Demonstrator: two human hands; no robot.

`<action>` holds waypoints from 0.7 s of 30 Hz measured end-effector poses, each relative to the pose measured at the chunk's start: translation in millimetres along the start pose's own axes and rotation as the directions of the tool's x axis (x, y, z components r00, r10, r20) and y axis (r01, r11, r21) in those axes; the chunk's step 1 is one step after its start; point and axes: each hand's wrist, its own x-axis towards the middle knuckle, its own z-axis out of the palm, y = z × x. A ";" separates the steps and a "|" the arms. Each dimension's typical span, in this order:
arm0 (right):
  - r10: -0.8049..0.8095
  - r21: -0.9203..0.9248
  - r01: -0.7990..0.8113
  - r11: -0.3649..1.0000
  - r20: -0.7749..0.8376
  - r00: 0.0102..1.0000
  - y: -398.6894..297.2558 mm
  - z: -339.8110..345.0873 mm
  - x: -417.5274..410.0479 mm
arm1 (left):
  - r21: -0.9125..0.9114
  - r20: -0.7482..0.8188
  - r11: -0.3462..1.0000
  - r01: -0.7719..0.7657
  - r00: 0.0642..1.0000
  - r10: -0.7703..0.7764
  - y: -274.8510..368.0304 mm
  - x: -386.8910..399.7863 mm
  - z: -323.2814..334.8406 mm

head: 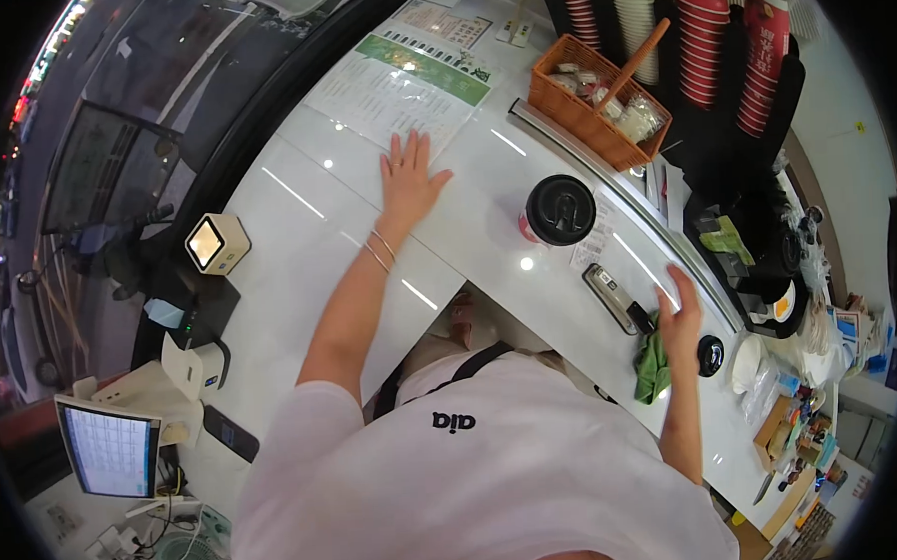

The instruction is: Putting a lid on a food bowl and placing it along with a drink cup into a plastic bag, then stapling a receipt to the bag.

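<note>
My left hand (410, 176) lies palm down on the white counter (483, 211), fingers spread, its tips by the lower edge of a laminated menu sheet (410, 86). A ring and thin bracelets are on that hand and wrist. My right hand (679, 319) is at the right part of the counter with thumb and fingers apart and nothing seen between them. Beside it are a green cloth (651, 369), a stapler (616, 299) and a small round black lid (711, 355). Farther in stands a paper cup with a black lid (562, 209), partly over a printed slip (593, 236).
A wicker basket (561, 114) of wrapped items and stacked red paper cups (701, 59) stand at the back right. On the left are a payment box (222, 245), a black printer (202, 313), a phone (230, 432) and a screen (110, 449). A metal rail (625, 205) edges the counter.
</note>
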 end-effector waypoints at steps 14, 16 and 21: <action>-0.444 0.012 0.522 0.853 0.542 0.713 -177.4 221.2 352.1 | 0.157 0.212 0.950 0.271 0.930 -0.300 21.7 -91.4 -47.5; -0.283 -0.165 0.425 0.890 0.531 0.799 -164.9 260.2 381.7 | 0.141 0.178 0.949 0.282 0.936 -0.304 20.8 -92.7 -44.7; -0.039 -0.379 0.290 0.879 0.550 0.834 -165.0 277.6 409.3 | 0.097 0.130 0.936 0.338 0.928 -0.349 24.3 -89.2 -57.7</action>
